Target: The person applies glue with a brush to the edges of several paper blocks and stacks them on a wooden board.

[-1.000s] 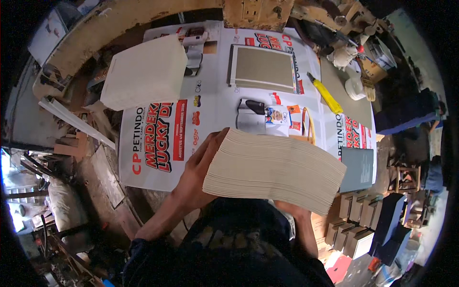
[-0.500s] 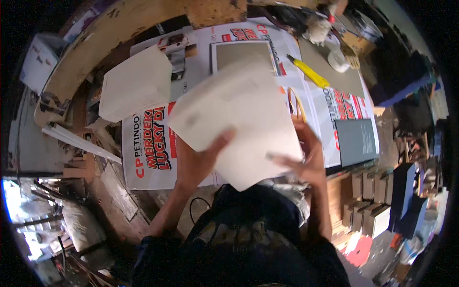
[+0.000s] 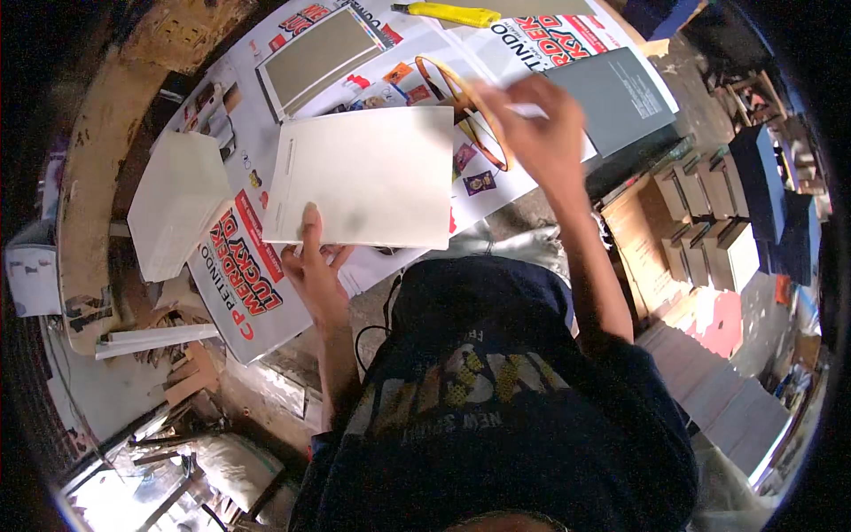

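Observation:
My left hand (image 3: 317, 275) grips the lower edge of a cream-white block of pages (image 3: 372, 177), its thumb flat on the top face. The block is tilted above the table, with faint print along its left side. My right hand (image 3: 545, 124) is raised to the right of the block, apart from it. Motion smears its fingers, and a small white patch shows among them; I cannot tell whether it holds anything. Beside that hand is an orange-brown oval loop (image 3: 486, 133). A dark grey book cover (image 3: 612, 99) lies beyond the right wrist.
Another stack of white pages (image 3: 182, 199) stands at the table's left. A grey-beige board in a white frame (image 3: 324, 58) and a yellow cutter knife (image 3: 448, 13) lie at the back. Printed sheeting (image 3: 239, 297) covers the table. Several thick books (image 3: 709, 191) stand at the right.
The view has turned and shifted. The page block has swung from tilted to nearly square. My right hand has left the block's lower right corner and risen away to the right.

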A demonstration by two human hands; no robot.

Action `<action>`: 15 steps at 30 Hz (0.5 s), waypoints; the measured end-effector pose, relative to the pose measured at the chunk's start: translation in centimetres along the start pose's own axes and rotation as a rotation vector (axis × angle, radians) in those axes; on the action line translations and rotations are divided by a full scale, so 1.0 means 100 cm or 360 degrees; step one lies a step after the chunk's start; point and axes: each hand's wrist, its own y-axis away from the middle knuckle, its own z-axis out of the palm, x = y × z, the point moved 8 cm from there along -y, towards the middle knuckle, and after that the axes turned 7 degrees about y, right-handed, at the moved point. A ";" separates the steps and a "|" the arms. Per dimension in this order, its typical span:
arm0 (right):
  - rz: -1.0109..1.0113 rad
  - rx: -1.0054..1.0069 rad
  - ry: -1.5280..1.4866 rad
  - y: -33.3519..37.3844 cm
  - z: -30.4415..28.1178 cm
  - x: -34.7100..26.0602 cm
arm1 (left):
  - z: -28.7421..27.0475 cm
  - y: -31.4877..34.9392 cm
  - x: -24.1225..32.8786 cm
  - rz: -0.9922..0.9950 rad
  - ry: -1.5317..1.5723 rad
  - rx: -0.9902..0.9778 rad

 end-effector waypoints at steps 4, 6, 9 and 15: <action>0.1119 -0.1207 -0.0323 0.108 0.009 0.055 | -0.025 0.020 -0.010 -0.0011 0.0009 0.0127; 0.1357 -0.1605 -0.0843 0.171 0.033 0.052 | -0.027 0.037 -0.016 -0.0039 0.0006 0.0154; 0.1187 -0.1512 -0.1048 0.190 0.049 0.024 | -0.021 0.061 -0.020 -0.0102 0.0014 0.0151; 0.1015 -0.1615 -0.1056 0.181 0.035 0.024 | -0.059 0.085 -0.073 -0.0275 0.0224 0.0280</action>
